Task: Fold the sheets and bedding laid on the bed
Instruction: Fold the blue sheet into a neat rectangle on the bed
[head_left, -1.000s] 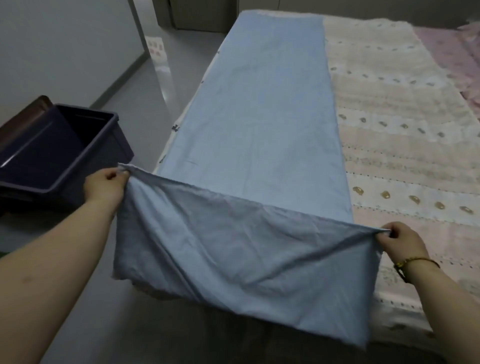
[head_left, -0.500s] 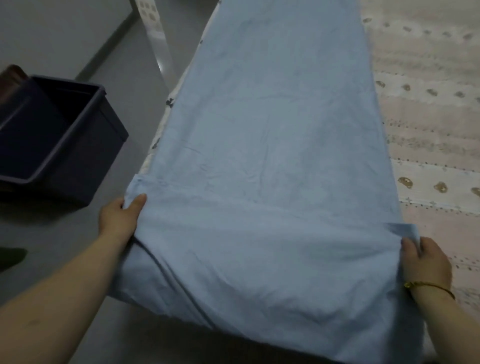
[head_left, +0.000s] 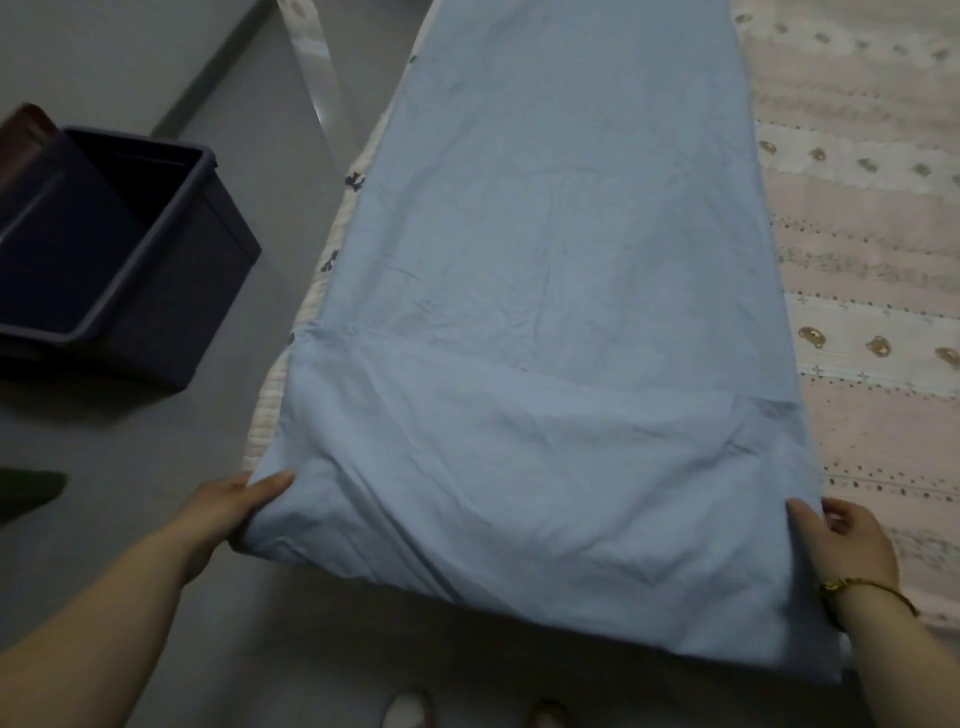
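Blue sheet (head_left: 561, 291), one, left hand (head_left: 228, 512), right hand (head_left: 847, 545)

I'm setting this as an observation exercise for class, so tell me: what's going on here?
A person is folding a blue sheet that lies as a long strip along the left side of a patterned bedcover. Its near end is doubled over onto the strip. The left grip holds the fold's left side and the right grip holds its right side. A dark bin stands on the floor to the left.
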